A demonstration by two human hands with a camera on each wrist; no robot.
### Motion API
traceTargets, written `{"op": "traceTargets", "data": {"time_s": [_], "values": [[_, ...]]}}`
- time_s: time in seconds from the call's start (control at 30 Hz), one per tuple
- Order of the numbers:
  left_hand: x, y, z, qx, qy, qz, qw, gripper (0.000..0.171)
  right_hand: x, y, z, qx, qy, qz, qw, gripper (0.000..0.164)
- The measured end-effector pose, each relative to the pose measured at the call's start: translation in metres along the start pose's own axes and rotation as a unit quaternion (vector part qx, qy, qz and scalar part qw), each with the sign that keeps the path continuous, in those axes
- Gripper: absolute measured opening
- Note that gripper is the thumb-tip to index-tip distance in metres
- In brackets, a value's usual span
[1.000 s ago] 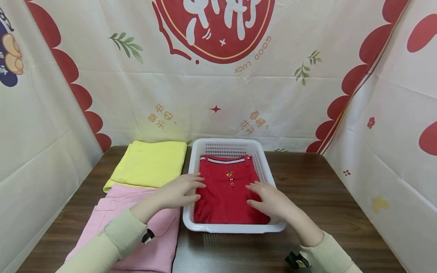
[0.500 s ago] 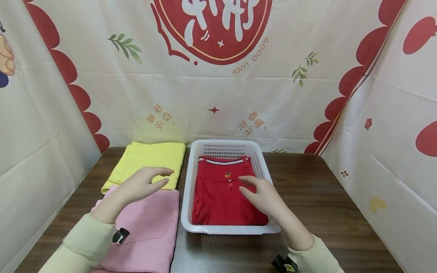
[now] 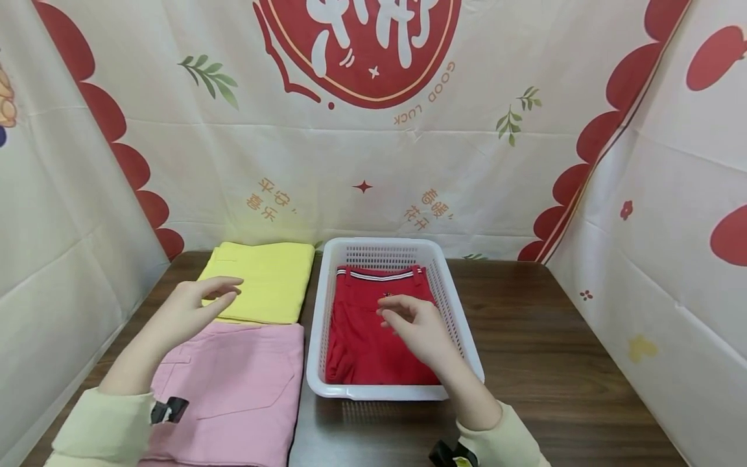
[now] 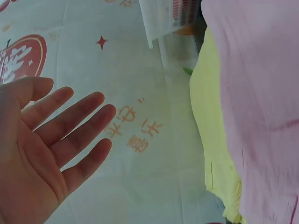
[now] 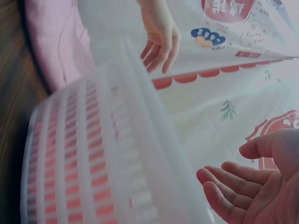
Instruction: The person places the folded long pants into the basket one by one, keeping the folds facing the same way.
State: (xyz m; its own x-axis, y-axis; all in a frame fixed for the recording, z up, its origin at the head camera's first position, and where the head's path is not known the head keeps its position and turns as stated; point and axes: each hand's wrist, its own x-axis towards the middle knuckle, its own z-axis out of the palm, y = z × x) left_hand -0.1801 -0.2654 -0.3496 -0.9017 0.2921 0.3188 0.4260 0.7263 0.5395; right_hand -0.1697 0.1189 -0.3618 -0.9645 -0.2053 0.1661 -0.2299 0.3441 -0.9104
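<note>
Folded red pants (image 3: 373, 337) with a striped waistband lie inside a white plastic basket (image 3: 385, 392). Above them hovers my right hand (image 3: 417, 324), fingers relaxed and slightly bent, holding nothing. Over on the left, my left hand (image 3: 189, 311) is raised above folded pink pants (image 3: 233, 395) and near a folded yellow garment (image 3: 265, 279). In the left wrist view that left hand (image 4: 51, 144) has its fingers spread, with nothing in its palm. The right wrist view has the right hand (image 5: 252, 182) beside the slotted basket wall (image 5: 93, 154), palm bare.
All of this rests on a dark wooden table (image 3: 537, 350). A printed white cloth (image 3: 350, 155) with red scalloped edging hangs behind and along both sides. The pink pants lie close to the basket's left side.
My left hand has moved left, away from the basket and over the pink and yellow clothes. The right hand has shifted slightly left above the red pants, which stay put.
</note>
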Motion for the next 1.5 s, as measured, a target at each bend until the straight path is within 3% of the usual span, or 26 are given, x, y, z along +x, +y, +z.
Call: {"op": "traceTargets", "data": {"time_s": [0.2,0.4,0.7,0.8,1.03,1.13,1.3,1.5], "values": [[-0.015,-0.011,-0.012,0.025,0.034,-0.012,0.999,0.028,-0.001,-0.011,0.02,0.038,-0.029,0.0,0.999,0.025],[-0.031,-0.028,-0.019,0.036,0.031,-0.05,0.9976,0.028,-0.006,-0.018,0.042,0.081,-0.083,-0.003,0.993,0.027],[-0.05,-0.053,-0.025,0.04,0.024,-0.082,0.9955,0.03,-0.015,-0.023,0.067,0.193,-0.19,0.038,0.962,0.033],[-0.055,-0.059,-0.026,0.041,0.02,-0.096,0.9943,0.032,-0.019,-0.021,0.072,0.212,-0.24,0.029,0.947,0.034],[-0.072,-0.079,-0.024,0.047,0.03,-0.123,0.9908,0.033,-0.029,-0.01,0.081,0.24,-0.411,-0.028,0.879,0.046],[-0.078,-0.087,-0.022,0.05,0.026,-0.133,0.9895,0.034,-0.033,-0.003,0.086,0.236,-0.447,-0.039,0.862,0.048],[-0.087,-0.094,-0.019,0.055,0.01,-0.15,0.9871,0.035,-0.042,0.006,0.095,0.229,-0.462,0.0,0.857,0.047],[-0.094,-0.102,-0.016,0.05,-0.016,-0.177,0.9828,0.038,-0.053,0.015,0.104,0.213,-0.437,0.049,0.872,0.044]]}}
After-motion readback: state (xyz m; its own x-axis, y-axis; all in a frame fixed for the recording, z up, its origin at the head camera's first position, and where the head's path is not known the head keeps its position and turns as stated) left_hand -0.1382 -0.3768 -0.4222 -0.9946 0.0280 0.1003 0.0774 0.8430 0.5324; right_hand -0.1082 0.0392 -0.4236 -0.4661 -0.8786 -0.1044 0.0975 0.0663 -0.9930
